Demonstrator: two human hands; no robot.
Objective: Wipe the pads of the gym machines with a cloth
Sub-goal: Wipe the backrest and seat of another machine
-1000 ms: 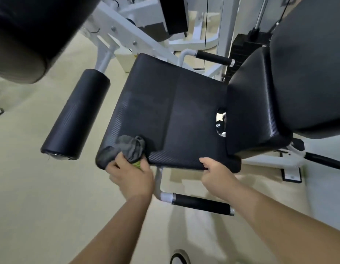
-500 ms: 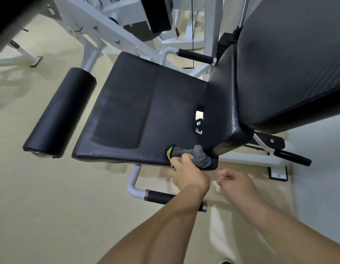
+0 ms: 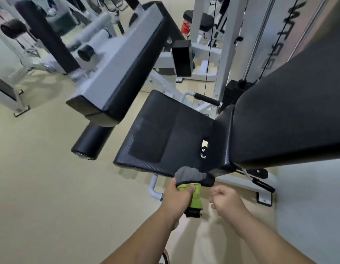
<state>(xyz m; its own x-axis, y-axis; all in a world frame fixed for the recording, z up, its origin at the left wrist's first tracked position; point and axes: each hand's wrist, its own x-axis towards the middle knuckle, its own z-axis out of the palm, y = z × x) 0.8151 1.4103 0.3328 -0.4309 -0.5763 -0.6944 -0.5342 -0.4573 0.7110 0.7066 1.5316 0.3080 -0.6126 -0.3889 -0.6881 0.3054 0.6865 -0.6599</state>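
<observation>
— Firstly, largest item? Handling?

— Back pad (image 3: pixel 291 119): broad, black, firm vinyl on a fixed frame. Judged rigid underneath, slick on top; nothing to lift, only to press against. Upper part cut off by the frame edge.

— Next down?

— Seat pad (image 3: pixel 165 136): textured black surface, near corner touched by the cloth (image 3: pixel 190 181). Probably yields slightly under pressure. Roller pad (image 3: pixel 91 142) beside it, partly hidden under a blurred grey-and-black pad (image 3: pixel 117 67).

— And the cloth itself?

— Soft, light, limp; grey on one face, green on the other. Best held bunched in the palm, as now. Lower end dangling, dark, hard to make out.

— Hands?

— Left hand (image 3: pixel 179 197) closed around the cloth at the seat's near edge. Right hand (image 3: pixel 225 200) curled into a loose fist, holding nothing visible, just beside the cloth, not touching any pad.

— Anything obscured?

— Handle under the seat mostly masked by the left hand. Background machines smeared by motion.
</observation>
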